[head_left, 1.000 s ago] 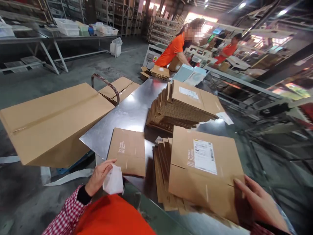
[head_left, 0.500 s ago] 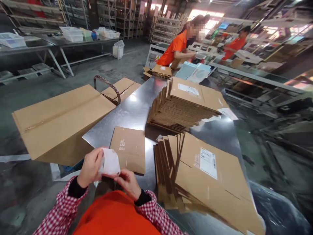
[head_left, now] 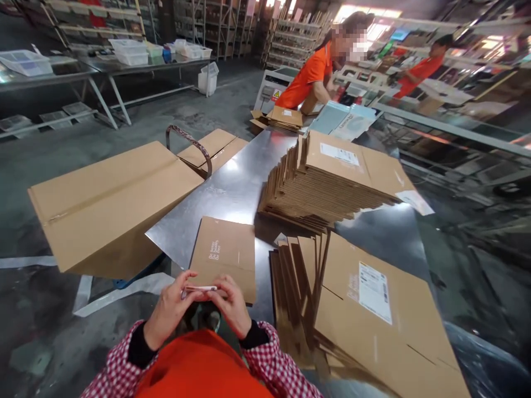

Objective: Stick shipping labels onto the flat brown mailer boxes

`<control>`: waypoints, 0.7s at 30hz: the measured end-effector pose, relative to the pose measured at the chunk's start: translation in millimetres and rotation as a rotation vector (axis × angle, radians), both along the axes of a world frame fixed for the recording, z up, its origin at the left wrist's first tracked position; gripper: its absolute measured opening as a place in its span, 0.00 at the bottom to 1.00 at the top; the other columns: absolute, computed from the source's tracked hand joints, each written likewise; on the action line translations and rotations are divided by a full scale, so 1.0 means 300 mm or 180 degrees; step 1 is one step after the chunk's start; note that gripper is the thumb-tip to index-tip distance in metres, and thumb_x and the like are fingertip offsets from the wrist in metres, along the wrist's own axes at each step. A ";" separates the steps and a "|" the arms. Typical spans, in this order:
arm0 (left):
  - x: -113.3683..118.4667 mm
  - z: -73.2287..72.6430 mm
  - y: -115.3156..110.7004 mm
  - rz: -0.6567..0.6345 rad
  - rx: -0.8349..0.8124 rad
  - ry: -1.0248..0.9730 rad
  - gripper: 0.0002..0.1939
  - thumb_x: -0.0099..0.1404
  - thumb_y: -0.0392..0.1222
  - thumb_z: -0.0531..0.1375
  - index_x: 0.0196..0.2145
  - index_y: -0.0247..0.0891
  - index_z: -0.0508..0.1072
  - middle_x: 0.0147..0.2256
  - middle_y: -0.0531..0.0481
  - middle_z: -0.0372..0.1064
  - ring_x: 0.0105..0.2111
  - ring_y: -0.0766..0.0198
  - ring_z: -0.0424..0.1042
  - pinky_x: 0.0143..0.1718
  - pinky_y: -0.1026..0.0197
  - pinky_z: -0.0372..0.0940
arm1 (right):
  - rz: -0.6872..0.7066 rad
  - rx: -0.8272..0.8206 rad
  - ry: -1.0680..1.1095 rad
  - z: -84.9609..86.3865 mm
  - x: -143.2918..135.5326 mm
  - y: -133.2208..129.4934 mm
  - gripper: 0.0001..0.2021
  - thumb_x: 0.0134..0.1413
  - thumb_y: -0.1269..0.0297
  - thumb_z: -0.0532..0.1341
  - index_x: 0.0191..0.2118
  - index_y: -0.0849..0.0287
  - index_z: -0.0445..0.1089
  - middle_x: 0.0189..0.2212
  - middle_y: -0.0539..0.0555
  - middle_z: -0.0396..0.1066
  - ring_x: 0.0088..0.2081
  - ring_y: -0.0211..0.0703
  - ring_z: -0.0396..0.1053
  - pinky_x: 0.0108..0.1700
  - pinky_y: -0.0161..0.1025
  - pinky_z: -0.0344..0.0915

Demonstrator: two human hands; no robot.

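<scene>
Near the table's front edge, my left hand (head_left: 171,309) and my right hand (head_left: 232,305) pinch opposite ends of a small white, thin item (head_left: 201,288), seen nearly edge-on. Just beyond them a flat brown carton (head_left: 226,246) with white print lies on the metal table (head_left: 232,188). To the right of my right hand is a leaning pile of flattened cartons (head_left: 398,342), its top one bearing a white label (head_left: 374,291). Farther back stands a taller stack of flattened cartons (head_left: 327,185), also labelled on top.
Left of the table are a large closed box (head_left: 112,193) and a smaller box (head_left: 215,146) beside a curved handle (head_left: 188,138). Light blue packages (head_left: 342,119) lie at the far end, near a person in orange (head_left: 307,80). Another person (head_left: 423,69) is farther right.
The white item has turned from its broad face to nearly edge-on, and my right hand now grips its end higher up. The view has shifted, moving the table and cartons rightward.
</scene>
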State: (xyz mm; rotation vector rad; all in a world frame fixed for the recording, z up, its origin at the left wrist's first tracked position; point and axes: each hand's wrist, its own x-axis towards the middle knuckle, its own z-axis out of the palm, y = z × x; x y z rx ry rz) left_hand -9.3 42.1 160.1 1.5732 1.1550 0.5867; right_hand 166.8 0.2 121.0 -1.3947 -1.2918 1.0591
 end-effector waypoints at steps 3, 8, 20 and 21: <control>0.007 -0.025 0.019 0.0148 0.0013 0.0091 0.18 0.63 0.49 0.56 0.49 0.41 0.63 0.34 0.50 0.77 0.38 0.58 0.77 0.39 0.59 0.69 | -0.0118 0.0156 -0.0188 0.010 -0.002 0.010 0.09 0.55 0.58 0.61 0.32 0.57 0.74 0.29 0.53 0.67 0.35 0.41 0.66 0.38 0.38 0.63; 0.029 -0.126 0.057 0.0200 0.0190 0.0682 0.26 0.65 0.54 0.54 0.55 0.37 0.61 0.34 0.48 0.77 0.35 0.56 0.77 0.35 0.58 0.68 | -0.0346 0.0276 -0.0385 -0.042 -0.025 0.023 0.11 0.61 0.59 0.55 0.35 0.56 0.73 0.33 0.55 0.71 0.37 0.42 0.68 0.40 0.39 0.65; -0.081 -0.428 0.119 -0.1328 0.1032 0.1832 0.17 0.70 0.45 0.50 0.31 0.38 0.76 0.31 0.45 0.76 0.36 0.56 0.75 0.40 0.57 0.67 | -0.1248 -0.0569 -0.1887 -0.261 0.361 0.472 0.17 0.55 0.56 0.50 0.44 0.63 0.64 0.37 0.59 0.72 0.36 0.48 0.69 0.40 0.42 0.66; -0.072 -0.442 0.120 -0.1392 0.1089 0.1773 0.15 0.69 0.44 0.52 0.32 0.38 0.76 0.37 0.43 0.76 0.42 0.55 0.74 0.45 0.55 0.66 | -0.1084 -0.0586 -0.1951 -0.280 0.366 0.497 0.17 0.53 0.58 0.52 0.45 0.64 0.64 0.38 0.60 0.72 0.37 0.48 0.69 0.41 0.42 0.66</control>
